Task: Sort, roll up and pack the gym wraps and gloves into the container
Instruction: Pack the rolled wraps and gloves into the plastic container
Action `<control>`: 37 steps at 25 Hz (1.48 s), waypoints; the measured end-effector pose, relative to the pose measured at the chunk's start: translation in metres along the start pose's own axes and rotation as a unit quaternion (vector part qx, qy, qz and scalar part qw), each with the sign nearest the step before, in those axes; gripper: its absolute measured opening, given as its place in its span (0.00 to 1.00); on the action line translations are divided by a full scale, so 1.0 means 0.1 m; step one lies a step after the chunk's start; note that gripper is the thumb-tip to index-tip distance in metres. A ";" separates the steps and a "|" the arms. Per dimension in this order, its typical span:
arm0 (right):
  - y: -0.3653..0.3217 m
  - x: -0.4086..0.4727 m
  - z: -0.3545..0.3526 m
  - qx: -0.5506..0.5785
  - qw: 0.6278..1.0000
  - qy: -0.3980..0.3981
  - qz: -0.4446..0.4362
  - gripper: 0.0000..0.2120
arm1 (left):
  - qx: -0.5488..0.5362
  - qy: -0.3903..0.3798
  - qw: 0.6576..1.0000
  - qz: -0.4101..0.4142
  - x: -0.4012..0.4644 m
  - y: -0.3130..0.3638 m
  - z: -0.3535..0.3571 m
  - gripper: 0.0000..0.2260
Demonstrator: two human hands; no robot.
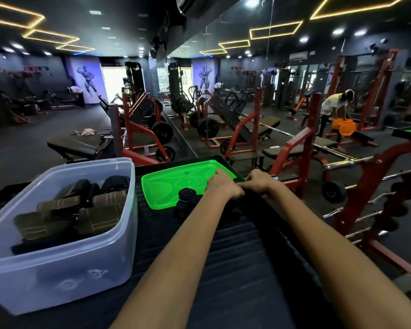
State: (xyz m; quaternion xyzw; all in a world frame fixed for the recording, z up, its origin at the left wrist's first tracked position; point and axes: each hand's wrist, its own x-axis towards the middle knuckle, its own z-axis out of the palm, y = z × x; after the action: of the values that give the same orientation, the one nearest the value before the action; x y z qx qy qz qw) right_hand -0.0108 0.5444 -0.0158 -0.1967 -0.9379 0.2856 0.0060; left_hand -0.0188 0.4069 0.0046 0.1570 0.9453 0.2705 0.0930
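Two hands: both out over far right part of black mat (235, 269), forearms reaching fwd from near edge.
L hand (223, 186): fingers curled down onto black wrap (230, 210), knuckles up; fingertips overlap right edge of lid (176, 186). Grips wrap, as far as can be seen.
R hand (259, 181): fist-like, fingers curled, touching L hand at thumb side; sits at mat's far right edge. Seems to pinch same wrap; what lies under palm hidden.
Wrap: dark fabric bunched under and just behind both hands, hard to read vs black mat; rolled or flat, can't tell.
Rolls (188, 197): black rolled pieces, at least one w/ round end facing up, on near right corner of lid and spilling onto mat, just left of L wrist.
Lid: bright green, flat, open side up, at far edge of mat, centre.
Tub (64, 276): clear plastic, on left side of mat, near left corner close to camera.
Tub contents: brown striped wraps (100, 212) laid side by side, w/ black straps; black gloves (114, 182) at far end. Roughly half full.
Surroundings: gym w/ red benches (292, 148), plates, mirror wall; person (330, 108) bent over orange bin (343, 127) far right.
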 end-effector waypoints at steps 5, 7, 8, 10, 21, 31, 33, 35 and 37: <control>-0.04 -0.32 -0.38 0.266 0.962 0.005 -0.056 0.13 | -0.010 0.006 0.996 0.089 -0.24 0.15 -0.61 0.19; -0.23 -0.55 -0.56 0.301 0.949 -0.017 -0.094 0.08 | -0.061 -0.006 0.993 0.101 -0.39 0.09 -0.98 0.11; -0.35 -0.66 -0.62 0.307 0.944 -0.035 -0.111 0.07 | -0.073 -0.011 0.991 0.108 -0.46 0.01 -1.14 0.10; -0.63 -0.83 -0.62 0.326 0.933 -0.074 -0.136 0.06 | -0.071 -0.022 0.990 0.123 -0.61 -0.22 -1.43 0.08; -2.31 -1.18 0.30 0.303 0.883 -0.226 -0.278 0.09 | -0.025 0.003 0.998 0.049 -1.43 -1.79 -2.63 0.16; -2.97 -1.40 0.81 0.148 0.893 -0.282 -0.317 0.17 | 0.135 0.010 0.990 0.035 -1.71 -2.51 -2.68 0.21; -2.99 -1.39 0.76 0.138 0.895 -0.289 -0.310 0.18 | 0.166 0.017 0.985 0.045 -1.70 -2.51 -2.64 0.21; -2.99 -1.41 0.74 0.133 0.895 -0.285 -0.315 0.18 | 0.196 0.008 0.979 0.052 -1.67 -2.50 -2.60 0.23; -3.00 -1.43 0.75 0.155 0.895 -0.273 -0.317 0.17 | 0.213 -0.004 0.975 0.060 -1.63 -2.51 -2.58 0.23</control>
State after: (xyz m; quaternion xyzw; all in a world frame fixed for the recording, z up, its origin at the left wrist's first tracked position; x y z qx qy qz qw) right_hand 0.0021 0.2237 0.0974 0.2004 -0.8591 0.4527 -0.1294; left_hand 0.0038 0.0237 0.0997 0.2304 0.9697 0.0673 0.0449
